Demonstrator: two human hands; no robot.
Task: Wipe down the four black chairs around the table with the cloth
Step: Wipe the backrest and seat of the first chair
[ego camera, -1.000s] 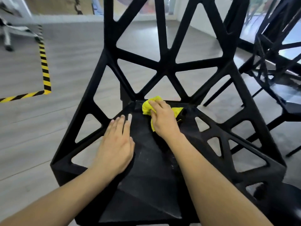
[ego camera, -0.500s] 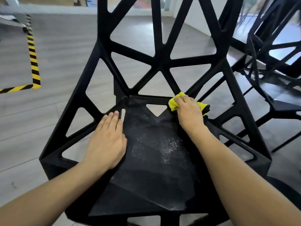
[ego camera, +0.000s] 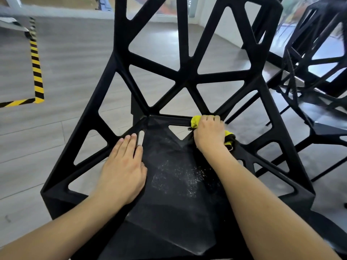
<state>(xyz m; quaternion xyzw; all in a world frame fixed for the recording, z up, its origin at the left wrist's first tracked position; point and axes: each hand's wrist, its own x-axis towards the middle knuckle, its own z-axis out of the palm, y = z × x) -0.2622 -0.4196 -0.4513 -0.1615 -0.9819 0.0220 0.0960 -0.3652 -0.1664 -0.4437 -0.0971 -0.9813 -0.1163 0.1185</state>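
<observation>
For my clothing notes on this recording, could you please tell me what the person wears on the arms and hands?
Nothing shows on either. The left hand and right hand are bare, with no gloves, rings or watch visible. Both forearms are uncovered down to the bottom edge of the picture, so no sleeve is in view.

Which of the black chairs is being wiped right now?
The near chair, directly below the camera: the right hand presses the yellow cloth on its seat's back right corner. The other chair, at right, is untouched.

grey plank floor [ego camera: 71, 59], hazard tape [ego camera: 36, 62]
</observation>
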